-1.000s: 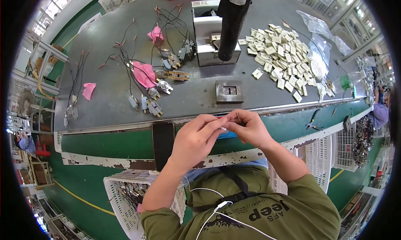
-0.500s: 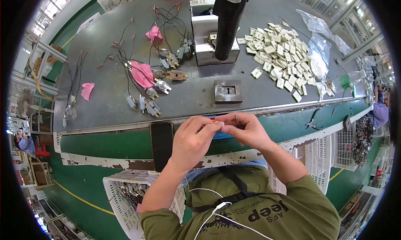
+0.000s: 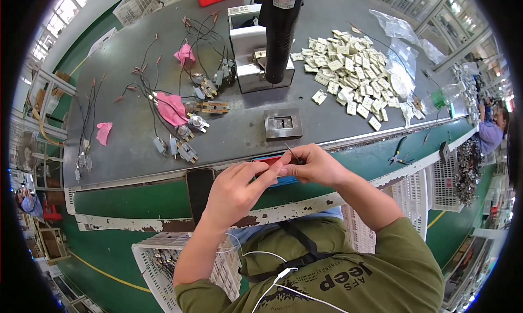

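Observation:
My left hand (image 3: 237,192) is closed, its thumb and fingertips pinched on a small whitish piece (image 3: 283,172) that is mostly hidden. My right hand (image 3: 320,166) meets it fingertip to fingertip, closed around a thin dark pointed tool (image 3: 295,154) whose tip sticks out up and to the left; its exact kind does not show. Under the fingers lie a red tray (image 3: 267,160) and a blue tray (image 3: 289,179), both largely covered by the hands. Just beyond is a square metal fixture block (image 3: 283,124) with a recess on top.
A heap of cream ceramic-like pieces (image 3: 354,68) lies to the right. Wired parts (image 3: 190,122) with pink scraps (image 3: 171,109) are on the left. A white machine with a black column (image 3: 277,46) stands at the back. A phone (image 3: 200,193) and pliers (image 3: 400,154) sit along the front ledge.
The view has shifted, so the table things sit further left. The dark tool in my right hand now points up more visibly. Both hands stay together at the fingertips.

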`<state>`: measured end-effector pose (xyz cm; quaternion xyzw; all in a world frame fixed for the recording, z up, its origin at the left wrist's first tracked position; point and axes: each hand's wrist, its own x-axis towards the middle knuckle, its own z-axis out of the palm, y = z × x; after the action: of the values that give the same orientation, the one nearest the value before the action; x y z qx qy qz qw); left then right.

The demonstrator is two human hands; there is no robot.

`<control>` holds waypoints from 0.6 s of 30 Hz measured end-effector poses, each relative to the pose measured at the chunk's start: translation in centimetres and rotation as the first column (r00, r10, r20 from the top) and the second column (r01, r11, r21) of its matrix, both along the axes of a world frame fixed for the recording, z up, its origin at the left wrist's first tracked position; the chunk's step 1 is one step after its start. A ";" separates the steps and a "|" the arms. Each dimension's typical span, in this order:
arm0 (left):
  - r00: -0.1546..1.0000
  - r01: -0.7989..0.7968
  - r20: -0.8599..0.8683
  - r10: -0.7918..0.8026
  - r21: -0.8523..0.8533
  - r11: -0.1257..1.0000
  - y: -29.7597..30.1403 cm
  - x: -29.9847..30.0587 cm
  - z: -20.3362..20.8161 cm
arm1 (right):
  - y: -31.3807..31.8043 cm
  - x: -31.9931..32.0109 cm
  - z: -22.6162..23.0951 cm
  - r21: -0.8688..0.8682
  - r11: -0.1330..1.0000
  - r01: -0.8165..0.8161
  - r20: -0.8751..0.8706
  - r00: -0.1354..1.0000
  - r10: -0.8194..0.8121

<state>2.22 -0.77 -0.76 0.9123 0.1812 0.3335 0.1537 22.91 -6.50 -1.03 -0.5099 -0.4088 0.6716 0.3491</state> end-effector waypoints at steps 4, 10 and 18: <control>0.995 0.048 -0.096 -0.035 0.133 0.990 0.7 -0.2 -0.2 | 0.5 0.1 -0.1 -0.054 0.998 -0.042 0.023 0.999 0.044; 0.988 0.059 -0.149 -0.028 0.209 0.976 0.8 -0.1 -0.4 | 1.2 0.6 1.2 0.010 0.988 -0.157 0.223 0.963 0.150; 0.980 0.017 -0.197 0.033 0.248 0.969 0.8 0.1 -0.2 | 1.7 0.2 2.0 0.178 0.959 -0.220 0.421 0.898 0.128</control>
<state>2.34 -0.01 -0.95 0.9525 0.1561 0.2607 0.0182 23.15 -4.79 0.99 -0.5570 -0.5886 0.5301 0.2496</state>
